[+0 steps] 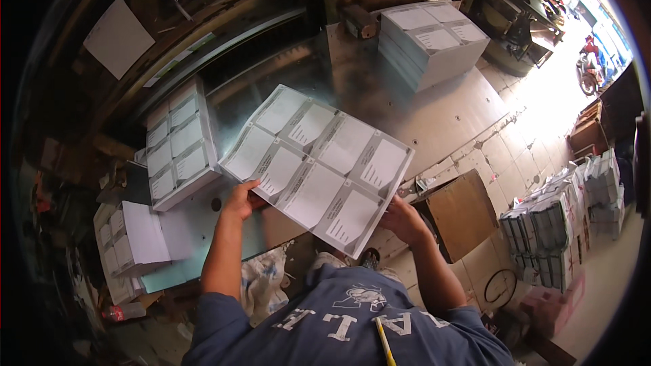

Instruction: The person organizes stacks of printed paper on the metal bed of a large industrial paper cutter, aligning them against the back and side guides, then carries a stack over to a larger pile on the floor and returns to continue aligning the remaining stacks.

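Note:
Between my two hands a stack of large printed sheets (317,166) is held up at a slant, its grey-and-white label-like panels facing up. My left hand (241,201) grips the near left edge, thumb on top. At the right corner my right hand (405,221) has hold of the edge, its fingers partly hidden under the sheets. Below the stack lies a shiny metal machine table (441,118). Left of it, a thick pile of similar printed sheets (181,142) rests against the machine. Nearer to me sits another paper pile (141,237), partly covered by white sheets.
A tall block of printed paper (434,44) stands at the table's far right. A brown box or board (459,213) is by my right arm. Tied paper bundles (542,224) are piled on the tiled floor at right. A plastic bottle (125,312) lies at lower left.

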Available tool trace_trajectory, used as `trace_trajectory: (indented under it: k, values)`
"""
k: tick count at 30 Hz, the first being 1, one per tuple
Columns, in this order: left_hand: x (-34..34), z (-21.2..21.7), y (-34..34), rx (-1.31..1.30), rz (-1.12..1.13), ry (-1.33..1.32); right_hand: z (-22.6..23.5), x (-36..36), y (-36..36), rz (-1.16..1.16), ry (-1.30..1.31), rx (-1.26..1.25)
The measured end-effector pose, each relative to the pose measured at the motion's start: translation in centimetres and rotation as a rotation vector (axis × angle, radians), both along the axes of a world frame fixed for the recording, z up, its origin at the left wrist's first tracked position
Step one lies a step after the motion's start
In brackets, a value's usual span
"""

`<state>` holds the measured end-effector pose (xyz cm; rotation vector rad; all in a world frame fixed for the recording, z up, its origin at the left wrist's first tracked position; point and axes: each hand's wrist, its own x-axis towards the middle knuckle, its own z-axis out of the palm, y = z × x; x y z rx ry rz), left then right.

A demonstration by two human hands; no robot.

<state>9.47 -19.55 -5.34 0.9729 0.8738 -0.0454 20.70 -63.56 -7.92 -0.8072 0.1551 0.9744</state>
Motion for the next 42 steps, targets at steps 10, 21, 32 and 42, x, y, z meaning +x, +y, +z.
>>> trace_trajectory:
  k: [10,21,32,42]
  values:
    - [3.0,2.5,0.4,0.448,0.056,0.086,1.1,-2.9,4.8,-0.126,0.091,-0.075]
    - [-13.5,1.4,-27.0,-0.148,0.179,-0.161,4.6,-8.0,10.2,-0.253,0.074,-0.025]
    - [-5.1,-2.4,-27.3,-0.445,0.724,-0.298,5.3,-11.3,12.0,-0.256,0.037,-0.099]
    - [-13.4,0.9,-26.0,-0.408,0.659,-0.297,-1.7,-3.8,0.8,0.328,-0.124,0.174]
